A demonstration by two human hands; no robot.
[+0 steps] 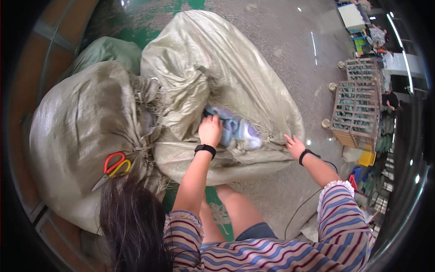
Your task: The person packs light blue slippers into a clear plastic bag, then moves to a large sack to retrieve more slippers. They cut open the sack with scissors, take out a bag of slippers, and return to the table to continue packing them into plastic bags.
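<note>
Though half sacked, cloth (233, 129) under fingers (213, 121)

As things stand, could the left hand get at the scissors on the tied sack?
Probably yes. The left hand grips cloth in the open sack, but nothing lies between it and the scissors; it must let go first.

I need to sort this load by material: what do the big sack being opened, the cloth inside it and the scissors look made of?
Big sack: apparently woven plastic, dull beige, with fraying strands at the opening. Cloth gripped by the left hand: soft textile, pale blue and lilac, possibly fleece. Scissors: grey metal blades, glossy red and yellow handles, likely plastic.
</note>
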